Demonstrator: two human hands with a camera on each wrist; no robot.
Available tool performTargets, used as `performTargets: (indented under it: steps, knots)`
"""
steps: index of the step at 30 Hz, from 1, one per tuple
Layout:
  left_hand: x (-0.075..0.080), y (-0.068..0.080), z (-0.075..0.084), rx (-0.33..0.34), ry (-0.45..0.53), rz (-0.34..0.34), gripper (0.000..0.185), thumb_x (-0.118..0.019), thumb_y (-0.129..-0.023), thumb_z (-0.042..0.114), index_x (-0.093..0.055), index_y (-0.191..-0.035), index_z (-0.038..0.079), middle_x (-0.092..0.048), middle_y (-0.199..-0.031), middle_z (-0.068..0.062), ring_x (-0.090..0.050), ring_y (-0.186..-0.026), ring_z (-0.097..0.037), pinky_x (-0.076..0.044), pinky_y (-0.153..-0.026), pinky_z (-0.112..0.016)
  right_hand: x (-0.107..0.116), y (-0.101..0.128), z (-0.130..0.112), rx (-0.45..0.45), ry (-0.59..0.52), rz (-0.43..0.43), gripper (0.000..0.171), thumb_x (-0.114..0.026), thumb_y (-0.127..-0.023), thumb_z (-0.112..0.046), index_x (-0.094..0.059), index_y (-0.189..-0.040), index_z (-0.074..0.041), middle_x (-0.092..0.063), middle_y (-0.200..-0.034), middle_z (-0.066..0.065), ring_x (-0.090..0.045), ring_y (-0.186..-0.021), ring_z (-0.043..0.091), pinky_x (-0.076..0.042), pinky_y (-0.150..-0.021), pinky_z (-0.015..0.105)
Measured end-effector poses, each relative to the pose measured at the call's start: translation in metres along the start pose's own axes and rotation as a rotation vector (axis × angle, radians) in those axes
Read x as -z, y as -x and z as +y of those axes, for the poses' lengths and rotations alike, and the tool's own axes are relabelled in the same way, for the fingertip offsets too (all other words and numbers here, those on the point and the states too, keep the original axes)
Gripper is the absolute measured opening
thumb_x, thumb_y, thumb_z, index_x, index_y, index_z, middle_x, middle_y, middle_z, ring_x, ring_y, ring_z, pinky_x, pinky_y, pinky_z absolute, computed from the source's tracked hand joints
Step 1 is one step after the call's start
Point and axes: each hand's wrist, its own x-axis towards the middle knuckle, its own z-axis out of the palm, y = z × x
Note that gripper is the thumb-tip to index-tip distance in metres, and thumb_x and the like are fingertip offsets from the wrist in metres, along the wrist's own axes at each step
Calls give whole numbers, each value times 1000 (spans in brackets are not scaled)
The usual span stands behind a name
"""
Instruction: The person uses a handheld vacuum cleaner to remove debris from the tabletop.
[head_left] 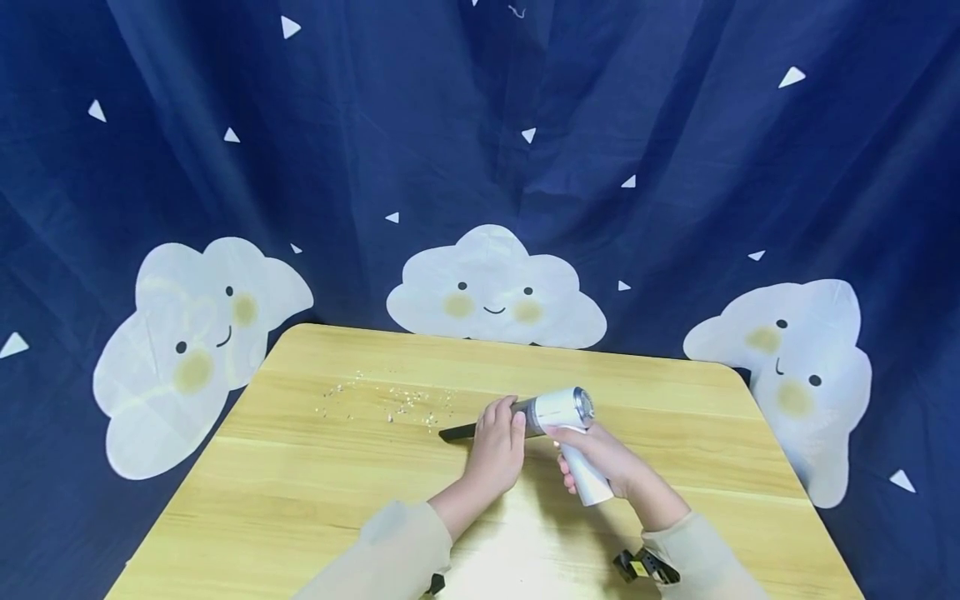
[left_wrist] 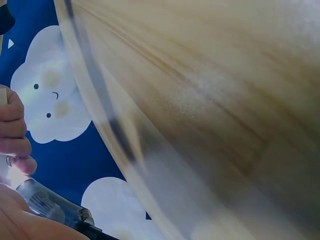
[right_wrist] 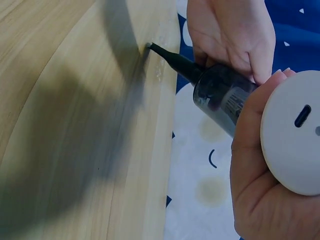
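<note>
Behind everything, from nine o'clock round to three, I see a dark blue cloth backdrop with white smiling clouds [head_left: 495, 287]. Below it lies the pale wooden worktop with rounded corners [head_left: 675, 417], filling the lower half of the head view.

Next in size is the small white handheld vacuum with a dark grey barrel and a black tapered nozzle [head_left: 558, 412], just right of the worktop's middle, its nozzle aimed toward nine o'clock and its tip down on the wood. My right hand [head_left: 600, 458] has its fingers wrapped round the white handle. My left hand [head_left: 497, 442] sits at nine o'clock of it, fingers curled over the barrel where the nozzle begins.

Smallest is a scatter of pale crumbs [head_left: 390, 404] at about ten o'clock from the nozzle tip, near it but apart.

I judge the step in hand to be readying the vacuum, with the sweep over the crumbs not yet made; the next move calls for sliding the tip toward ten o'clock, kept low on the wood.

Only the head view shows the crumbs. The right wrist view alone shows the handle's round end with its slot-shaped port [right_wrist: 302, 116]. The left wrist view gives mostly blurred wood and a glimpse of the barrel.
</note>
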Motion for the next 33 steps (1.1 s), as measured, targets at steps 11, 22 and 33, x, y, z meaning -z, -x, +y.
performTargets:
  steps: [11,22,33]
  knots:
    - [4,2,-2,25,0,2,51,-29,-111,33,-41,-147,-1,-43,-147,-23,-39,-136,-42,-32,-114,-56,0,-7,5,-8,-6,-6,33,-61,-99,-36,-48,-93,-5,-58,-62,3,-57,-48,13,-51,-47,27]
    - [6,-2,-10,-14,6,-6,51,-28,-111,33,-42,-145,-1,-44,-145,-24,-41,-134,-43,-35,-112,-56,-4,-10,3,13,-19,-6,33,-61,-99,-34,-48,-96,-4,-58,-62,3,-58,-48,12,-52,-47,26]
    - [5,-9,-10,-58,17,-32,52,-26,-111,33,-41,-145,-3,-44,-144,-26,-43,-132,-43,-39,-108,-57,-3,-10,3,15,-8,39,33,-61,-98,-36,-50,-93,-5,-59,-64,4,-58,-50,13,-53,-48,28]
